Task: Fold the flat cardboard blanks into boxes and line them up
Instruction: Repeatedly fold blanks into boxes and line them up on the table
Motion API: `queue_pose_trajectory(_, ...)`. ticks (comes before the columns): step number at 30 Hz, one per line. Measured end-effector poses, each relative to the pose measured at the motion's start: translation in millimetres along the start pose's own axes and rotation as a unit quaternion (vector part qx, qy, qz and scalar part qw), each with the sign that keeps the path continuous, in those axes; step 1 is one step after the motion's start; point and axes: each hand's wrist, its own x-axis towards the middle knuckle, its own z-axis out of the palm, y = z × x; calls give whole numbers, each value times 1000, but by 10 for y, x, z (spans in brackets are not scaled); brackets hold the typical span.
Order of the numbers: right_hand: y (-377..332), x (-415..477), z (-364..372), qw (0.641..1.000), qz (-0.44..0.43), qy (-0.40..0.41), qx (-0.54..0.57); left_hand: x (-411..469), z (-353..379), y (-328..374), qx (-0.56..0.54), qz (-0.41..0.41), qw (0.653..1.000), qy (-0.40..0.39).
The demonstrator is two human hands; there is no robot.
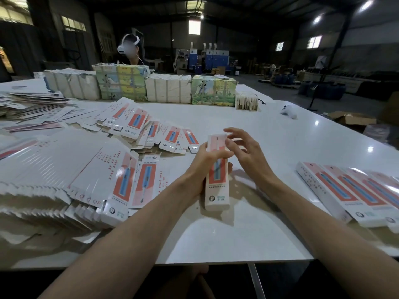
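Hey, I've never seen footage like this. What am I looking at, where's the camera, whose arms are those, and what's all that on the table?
There is no machine here: the one picture comes from a wide-angle camera worn on a person's head, looking down at their own bare arms. The left hand grips a folded cardboard box; the right hand, fingers loose, reaches its far end. On the white table, flat blanks lie piled to the left, finished boxes lie side by side to the right, and wrapped bundles stand at the far edge.
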Motion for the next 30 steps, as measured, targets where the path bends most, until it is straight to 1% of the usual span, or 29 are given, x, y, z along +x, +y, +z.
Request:
queue_pose_trajectory(2,11,-1,20,998,-26,1,-60,-6,-3,16,-30,-10,999,3)
queue_pose_trajectory(5,5,-11,43,992,-49,-3,-116,8,11,15,-117,-23,992,28)
queue_pose_trajectory(9,-108,-12,63,986,-39,-59,-153,-61,49,94,-232,-31,972,-4)
queue_pose_trajectory(11,-183,-16,71,974,-40,-94,-203,-87,26,121,-251,-32,967,-21)
queue_pose_trajectory(14,-259,-88,117,951,-45,-126,-279,-92,-6,99,-243,-31,969,-32)
queue_pose_trajectory(15,-274,-116,113,945,-42,-126,-298,-87,-20,96,-237,-31,970,-43)
queue_pose_trajectory(18,-339,-200,-4,943,-12,-112,-315,-79,-24,106,-214,-28,969,-119)
queue_pose_trajectory(19,-359,-230,-63,940,-7,-101,-325,-77,2,101,-194,-35,972,-126)
queue_pose_trajectory(21,-379,-308,-195,934,-6,-61,-353,-66,70,48,-95,-36,990,-100)
queue_pose_trajectory(23,-365,-397,-364,927,18,-23,-373,-64,122,-42,16,2,997,-75)
queue_pose_trajectory(25,-301,-504,-580,913,74,-12,-401,-60,117,-103,59,29,994,-83)
queue_pose_trajectory(27,-205,-612,-803,877,133,-18,-461,-56,88,-120,83,35,990,-107)
queue_pose_trajectory(29,-111,-694,-969,823,160,-24,-545,-47,84,-117,99,37,987,-118)
queue_pose_trajectory(30,-81,-723,-1031,802,165,-25,-574,-41,90,-117,102,37,987,-119)
